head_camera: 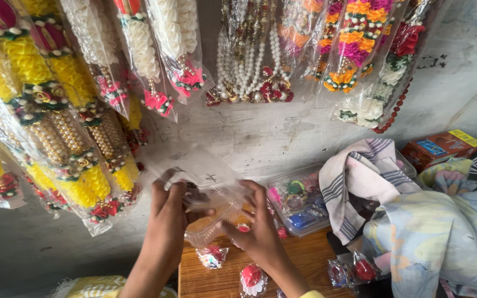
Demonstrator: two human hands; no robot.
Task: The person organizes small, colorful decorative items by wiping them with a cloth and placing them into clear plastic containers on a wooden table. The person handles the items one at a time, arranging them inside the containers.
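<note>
In the head view, at lower centre of the frame, the left hand [168, 223] and the right hand [258, 232] both close their fingers on a clear plastic bag [208, 190], held above the wooden table [310, 259] and blurred at its top. Judging by this, the bag is being handled but not yet set down, while small wrapped red flowers [252, 278] already lie on the table below. Packed garlands [56, 110] hang across the upper frame, and a clear box of trinkets [299, 201] sits right of centre beside a striped cloth [360, 176].

Clear glossy plastic bag [205, 176]; matt wooden table [222, 278]; soft striped cloth [354, 182]; rough matt plastered wall [282, 132].
</note>
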